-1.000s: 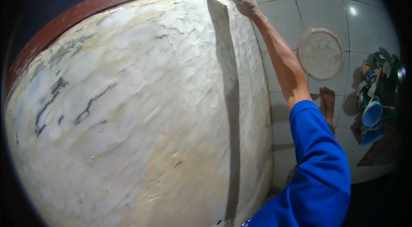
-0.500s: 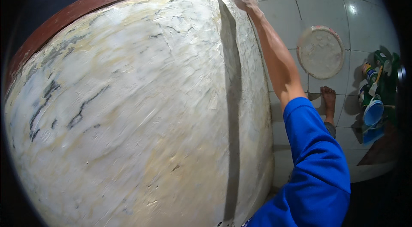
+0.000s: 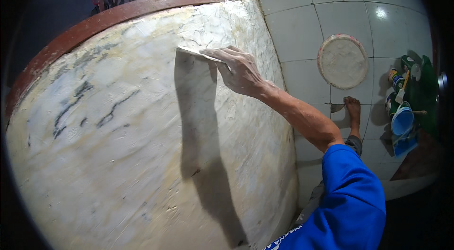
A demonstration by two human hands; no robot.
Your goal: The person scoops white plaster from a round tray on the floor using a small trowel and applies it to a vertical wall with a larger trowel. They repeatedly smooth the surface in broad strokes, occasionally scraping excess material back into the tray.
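Observation:
My right hand (image 3: 239,71) is closed on a thin flat white piece (image 3: 198,53), seen nearly edge-on. Its kind I cannot make out. The fingers press it against a broad white and cream surface (image 3: 127,155) with grey veins and smeared, uneven patches. Pale dust or paste coats the fingers and wrist. Below the hand, a long dark shadow falls across the surface. My right arm, in a blue sleeve (image 3: 354,193), reaches in from the lower right. My left hand is out of sight.
A reddish-brown band (image 3: 118,16) edges the surface along the top. On the tiled floor at right lies a round, pale-coated container or lid (image 3: 342,61). A bare foot (image 3: 353,108) is below it. Several cans and a blue tub (image 3: 402,120) stand at far right.
My right hand has moved from the surface's top right corner down and left, onto its upper middle. The white piece now shows, and the view has shifted slightly.

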